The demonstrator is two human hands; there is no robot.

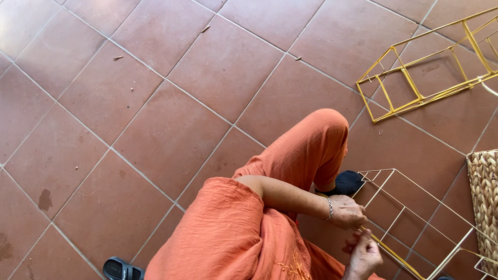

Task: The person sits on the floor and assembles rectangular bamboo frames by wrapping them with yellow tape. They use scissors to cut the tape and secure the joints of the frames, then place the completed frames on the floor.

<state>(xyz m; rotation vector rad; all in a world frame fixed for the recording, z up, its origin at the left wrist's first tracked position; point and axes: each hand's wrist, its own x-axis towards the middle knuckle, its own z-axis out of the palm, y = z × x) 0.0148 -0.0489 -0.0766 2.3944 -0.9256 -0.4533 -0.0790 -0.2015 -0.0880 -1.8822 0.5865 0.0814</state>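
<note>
head view: a person in orange clothes sits on the tiled floor [155, 103], one knee raised. the left hand [346, 211], a bracelet at its wrist, rests on the near corner of a white wire frame [410, 218] that lies just beside the knee; its grip looks closed about a wire, pinning a yellow strip [397, 257]. the right hand [365, 255] is below it, fingers together, pinching the same strip. the step in hand looks like wrapping the strip round the frame's wire. the next turn likely calls for steady tension and a firm hold at the corner. a finished-looking yellow frame [420, 72] lies well apart, a woven mat [485, 197] at the right edge.
</note>
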